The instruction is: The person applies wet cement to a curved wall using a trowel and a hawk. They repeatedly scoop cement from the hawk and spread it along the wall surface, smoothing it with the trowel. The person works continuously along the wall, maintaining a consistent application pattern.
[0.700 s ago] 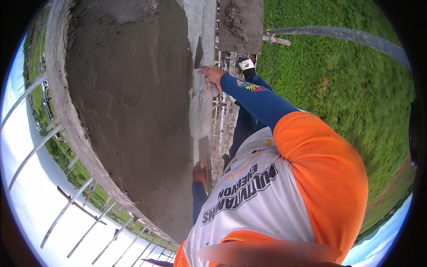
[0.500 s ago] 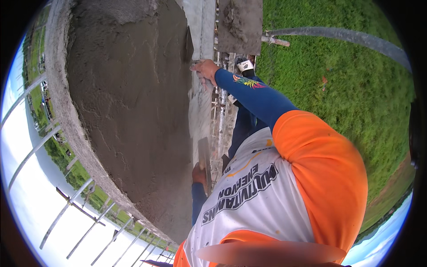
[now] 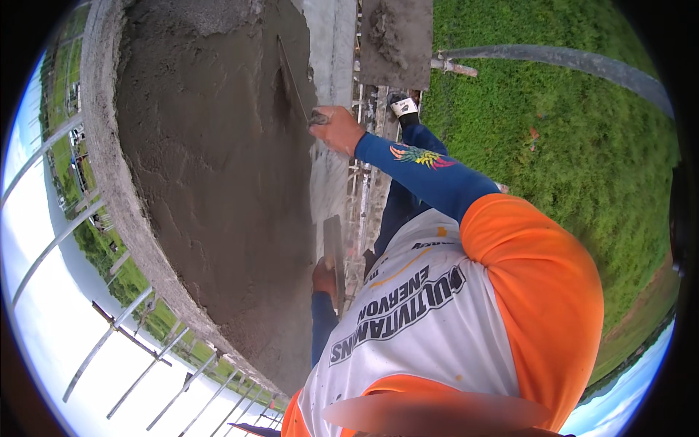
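Green grass (image 3: 553,146) covered the ground to the right, and thin scaffold poles (image 3: 114,327) crossed a bright sky (image 3: 51,331) to the left. Between them, wet dark mortar (image 3: 211,182) coated a broad surface, bounded by a rough pale rim (image 3: 102,146) at its left edge and a smooth grey strip (image 3: 331,175) along its right edge. By the upper part of that right edge, the person's right hand (image 3: 338,130) was clenched around the handle of a trowel (image 3: 293,78), its thin blade, seen nearly edge-on, reaching up over the mortar. Lower along the same edge, the left hand (image 3: 325,279) gripped a flat grey float (image 3: 333,251) upright on its side, fingertips hidden from view. Beyond the strip's upper right side, a board (image 3: 375,69) carried a lump of mortar (image 3: 388,29).
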Demonstrator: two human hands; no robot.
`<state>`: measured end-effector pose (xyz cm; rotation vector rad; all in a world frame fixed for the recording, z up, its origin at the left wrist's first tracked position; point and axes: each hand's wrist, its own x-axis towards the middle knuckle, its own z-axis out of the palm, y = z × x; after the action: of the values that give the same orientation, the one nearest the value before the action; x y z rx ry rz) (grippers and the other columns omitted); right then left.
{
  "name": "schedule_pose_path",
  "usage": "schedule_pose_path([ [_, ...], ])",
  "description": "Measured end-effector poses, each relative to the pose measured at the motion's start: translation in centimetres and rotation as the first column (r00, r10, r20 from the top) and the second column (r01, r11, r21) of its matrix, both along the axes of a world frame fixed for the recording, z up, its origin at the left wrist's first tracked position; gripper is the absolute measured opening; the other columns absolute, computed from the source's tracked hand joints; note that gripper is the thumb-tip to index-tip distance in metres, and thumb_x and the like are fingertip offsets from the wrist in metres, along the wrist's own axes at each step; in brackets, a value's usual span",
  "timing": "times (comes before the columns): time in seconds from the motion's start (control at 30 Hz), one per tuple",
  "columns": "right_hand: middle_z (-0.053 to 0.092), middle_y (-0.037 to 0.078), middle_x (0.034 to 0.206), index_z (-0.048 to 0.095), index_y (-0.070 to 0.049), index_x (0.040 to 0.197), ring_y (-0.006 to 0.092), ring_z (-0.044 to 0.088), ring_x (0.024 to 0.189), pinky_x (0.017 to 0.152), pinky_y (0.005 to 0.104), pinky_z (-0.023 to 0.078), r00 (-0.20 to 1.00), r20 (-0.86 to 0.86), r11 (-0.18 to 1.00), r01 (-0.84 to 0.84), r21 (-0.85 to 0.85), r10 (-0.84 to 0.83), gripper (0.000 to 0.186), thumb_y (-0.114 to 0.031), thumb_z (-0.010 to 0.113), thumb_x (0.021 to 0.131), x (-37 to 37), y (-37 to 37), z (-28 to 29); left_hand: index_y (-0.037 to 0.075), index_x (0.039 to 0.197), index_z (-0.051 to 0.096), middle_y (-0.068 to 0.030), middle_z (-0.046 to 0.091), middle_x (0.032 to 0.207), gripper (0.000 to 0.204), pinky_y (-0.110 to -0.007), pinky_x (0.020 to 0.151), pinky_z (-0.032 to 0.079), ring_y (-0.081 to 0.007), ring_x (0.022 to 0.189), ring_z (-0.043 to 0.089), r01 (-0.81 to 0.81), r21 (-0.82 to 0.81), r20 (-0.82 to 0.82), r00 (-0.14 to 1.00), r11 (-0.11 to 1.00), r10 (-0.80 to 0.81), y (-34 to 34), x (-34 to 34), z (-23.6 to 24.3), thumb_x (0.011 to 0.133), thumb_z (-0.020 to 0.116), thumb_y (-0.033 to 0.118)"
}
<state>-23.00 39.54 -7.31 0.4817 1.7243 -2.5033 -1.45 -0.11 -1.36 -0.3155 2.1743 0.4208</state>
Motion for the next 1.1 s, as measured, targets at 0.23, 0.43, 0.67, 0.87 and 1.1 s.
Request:
schedule_pose_path([
  [0.23,0.069,0.019,0.077,0.067,0.005,0.121,0.0193,0.063,0.064,0.064,0.0345,0.053,0.98,-0.18,0.99,0.104,0.093,-0.086,0.043,-0.018,0.075,0.086,1.4,-2.3,0.0,0.004,0.122,0.066,-0.0238,0.072,0.113,0.035,-0.044,0.094,0.052,-0.0403,0.112,0.068,0.038,-0.068,0.03,0.999,0.997,-0.036,0.6,0.3,1.4,0.092,0.065,0.022],
  [0.43,0.07,0.02,0.077,0.063,0.009,0.128,0.0222,0.068,0.066,0.066,0.0345,0.055,0.981,-0.179,0.973,-0.033,0.23,0.075,0.052,-0.019,0.076,0.086,6.0,-3.2,1.5,0.004,0.121,0.067,-0.024,0.072,0.113,0.036,-0.044,0.094,0.051,-0.0407,0.113,0.067,-0.03,-0.043,0.012,0.999,0.999,0.03,0.5,0.5,1.3,0.092,0.066,0.025],
  [0.67,0.062,0.01,0.066,0.046,0.01,0.147,0.0157,0.056,0.048,0.044,0.0328,0.046,0.955,0.284,0.971,-0.011,-0.239,0.081,0.065,-0.014,0.071,0.092,6.4,-4.2,2.2,0.005,0.124,0.066,-0.0235,0.072,0.113,0.039,-0.044,0.093,0.052,-0.0403,0.112,0.068,0.0,-0.017,0.018,1.0,1.0,0.0,0.1,0.3,1.1,0.093,0.067,0.028],
  [0.87,0.066,0.006,0.082,0.055,0.005,0.14,0.0114,0.061,0.069,0.064,0.0293,0.052,0.92,0.382,0.953,0.034,-0.302,0.089,0.052,-0.012,0.068,0.094,3.3,-5.3,4.9,0.006,0.126,0.066,-0.0231,0.072,0.116,0.04,-0.043,0.095,0.051,-0.0381,0.116,0.067,-0.072,-0.056,0.044,0.996,0.996,0.074,-0.1,0.9,0.8,0.093,0.066,0.028],
  [1.1,0.069,0.028,0.104,0.053,0.007,0.135,0.0401,0.069,0.093,0.083,0.0412,0.055,0.996,0.082,0.998,-0.034,-0.058,0.038,0.053,-0.02,0.069,0.092,8.5,-8.6,8.7,0.007,0.126,0.066,-0.0233,0.071,0.119,0.04,-0.045,0.097,0.051,-0.0398,0.118,0.065,-0.039,0.001,0.047,0.998,0.999,0.039,-1.6,2.2,-0.4,0.095,0.065,0.031],
])
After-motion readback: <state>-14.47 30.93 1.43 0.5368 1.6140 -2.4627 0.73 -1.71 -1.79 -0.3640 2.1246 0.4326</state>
